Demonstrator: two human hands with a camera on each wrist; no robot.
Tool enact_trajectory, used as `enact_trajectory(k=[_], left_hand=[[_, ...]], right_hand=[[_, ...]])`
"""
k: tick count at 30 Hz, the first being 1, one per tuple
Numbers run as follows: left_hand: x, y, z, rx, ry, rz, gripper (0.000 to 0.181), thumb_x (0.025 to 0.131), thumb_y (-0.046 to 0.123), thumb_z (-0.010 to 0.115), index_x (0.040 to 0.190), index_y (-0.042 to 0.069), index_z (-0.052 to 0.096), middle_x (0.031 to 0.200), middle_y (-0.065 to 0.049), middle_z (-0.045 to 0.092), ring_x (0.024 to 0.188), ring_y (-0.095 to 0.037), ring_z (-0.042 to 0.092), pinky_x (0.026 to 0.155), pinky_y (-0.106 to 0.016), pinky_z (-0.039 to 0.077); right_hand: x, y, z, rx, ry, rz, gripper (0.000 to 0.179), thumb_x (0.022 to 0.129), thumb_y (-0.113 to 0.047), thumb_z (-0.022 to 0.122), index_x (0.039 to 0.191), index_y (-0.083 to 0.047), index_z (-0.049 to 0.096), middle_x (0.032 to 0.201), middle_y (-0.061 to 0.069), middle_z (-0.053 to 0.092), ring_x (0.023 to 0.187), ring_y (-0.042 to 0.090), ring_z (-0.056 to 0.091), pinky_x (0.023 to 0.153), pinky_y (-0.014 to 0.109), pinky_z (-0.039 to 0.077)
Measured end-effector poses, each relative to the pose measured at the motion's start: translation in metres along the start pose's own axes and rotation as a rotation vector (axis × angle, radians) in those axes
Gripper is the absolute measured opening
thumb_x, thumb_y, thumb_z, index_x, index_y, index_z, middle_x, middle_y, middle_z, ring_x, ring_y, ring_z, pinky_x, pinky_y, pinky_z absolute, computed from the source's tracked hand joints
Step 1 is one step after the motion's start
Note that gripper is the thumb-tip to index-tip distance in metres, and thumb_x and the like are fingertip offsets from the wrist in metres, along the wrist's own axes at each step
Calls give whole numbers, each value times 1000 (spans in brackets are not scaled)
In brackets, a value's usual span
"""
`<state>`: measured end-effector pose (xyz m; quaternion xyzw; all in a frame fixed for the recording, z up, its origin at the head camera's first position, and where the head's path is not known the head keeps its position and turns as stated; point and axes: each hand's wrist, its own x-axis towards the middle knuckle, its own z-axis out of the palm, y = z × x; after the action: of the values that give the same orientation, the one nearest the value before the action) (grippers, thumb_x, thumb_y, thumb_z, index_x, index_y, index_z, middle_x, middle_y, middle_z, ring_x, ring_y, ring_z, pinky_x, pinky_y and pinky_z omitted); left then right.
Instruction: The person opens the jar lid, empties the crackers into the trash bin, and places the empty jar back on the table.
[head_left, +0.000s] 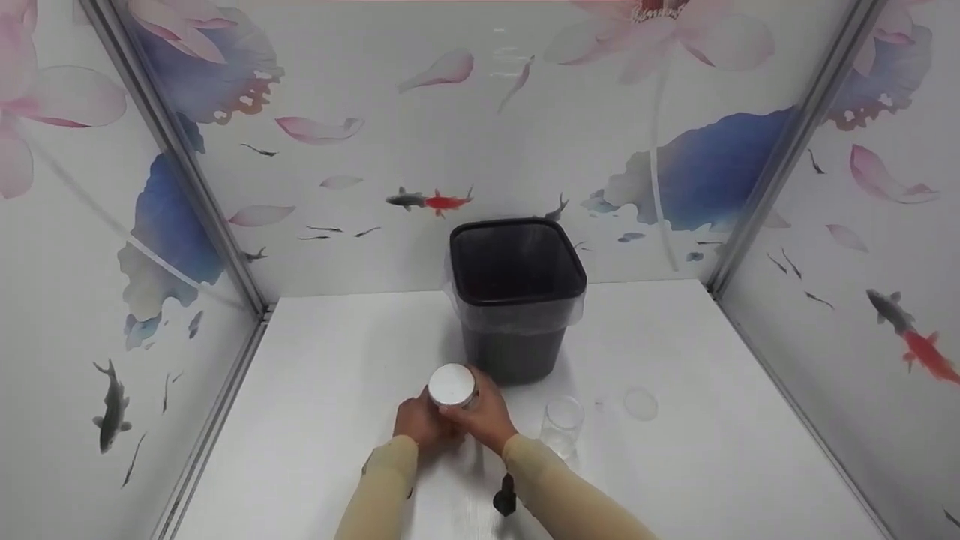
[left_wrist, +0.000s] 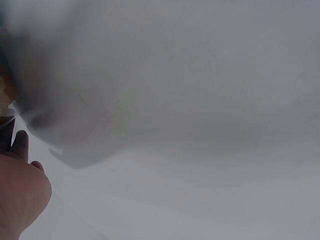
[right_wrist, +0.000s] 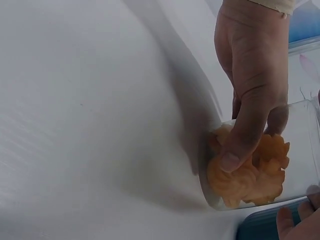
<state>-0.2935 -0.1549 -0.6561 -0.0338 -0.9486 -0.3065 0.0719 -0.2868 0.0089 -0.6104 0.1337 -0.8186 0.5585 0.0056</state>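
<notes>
Both hands grip one clear jar (right_wrist: 299,150) with a white round top (head_left: 452,385). Its lower part holds golden-brown ruffled pieces (right_wrist: 232,185) that look like cookies. My left hand (head_left: 420,426) wraps the lower part, its thumb (right_wrist: 235,155) pressed along the wall in the right wrist view. Higher up, my right hand (head_left: 486,412) curls round the jar just below the white top, thumb on the near side. The left wrist view catches only part of my left hand (left_wrist: 25,192) at its left edge.
A black bin (head_left: 517,352) with a clear liner stands just beyond the hands. To the right are a clear cup (head_left: 562,431) and a flat clear disc (head_left: 641,403) on the white table (head_left: 337,360). Printed panels wall the left, back and right.
</notes>
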Motion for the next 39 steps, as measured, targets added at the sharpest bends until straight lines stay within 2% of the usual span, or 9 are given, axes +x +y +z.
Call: enact_trajectory(k=[3,6,12,17,19,25,30,34,39], left_hand=[[0,2,-1,10,-14,7,82,69,45,84,132,3,55,106,-15,69,96,-33,63,92,-49,48],[2,5,-5,2,-8,16,86,66,49,86,133,4,55,106,-14,69,95,-33,62,92,-50,48],[4,7,-10,-11,-16,-4,89,65,44,88,136,4,53,111,-15,68,100,-34,63,95,-48,48],[4,6,-8,-10,-22,18,87,66,43,87,135,2,53,110,-16,69,101,-35,64,94,-49,49],[3,5,-7,1,-18,33,86,66,44,87,134,2,54,107,-16,69,100,-34,65,92,-48,50],[-1,7,-5,-3,-30,22,89,64,49,86,134,3,54,103,-14,70,93,-32,65,88,-47,51],[-1,6,-4,-7,-42,6,92,65,53,84,138,5,53,109,-13,70,98,-31,66,91,-45,51],[-1,4,-4,-4,-25,6,90,66,52,83,137,5,53,110,-14,70,100,-31,66,91,-45,51],[-4,1,-3,23,-3,21,83,69,44,85,133,2,55,107,-17,70,98,-36,65,92,-49,49]], right_hand=[[3,2,-3,14,-29,-5,96,76,-38,86,149,1,38,146,19,46,135,35,42,111,54,30],[7,0,-5,10,-24,-14,97,75,-38,86,150,0,37,147,18,45,136,34,41,111,53,29],[3,-3,2,10,63,1,98,72,-41,88,149,-3,40,145,17,47,135,33,42,110,52,31],[-1,-3,5,31,110,-8,95,73,-43,87,148,-4,43,144,13,49,135,31,43,110,51,31],[-1,-2,4,32,101,-16,95,74,-42,87,148,-3,42,145,15,48,135,32,42,111,52,30],[3,3,-2,15,14,-4,95,76,-38,85,148,1,39,146,20,46,135,35,41,111,53,29],[7,5,-5,-7,-39,21,96,75,-39,85,150,0,38,146,18,47,134,33,43,110,51,31],[6,4,-3,0,-16,33,101,73,-44,86,150,-1,36,147,17,45,135,32,42,111,51,31],[-1,4,4,10,55,-3,101,71,-45,89,148,-1,41,145,17,47,134,32,44,110,51,32]])
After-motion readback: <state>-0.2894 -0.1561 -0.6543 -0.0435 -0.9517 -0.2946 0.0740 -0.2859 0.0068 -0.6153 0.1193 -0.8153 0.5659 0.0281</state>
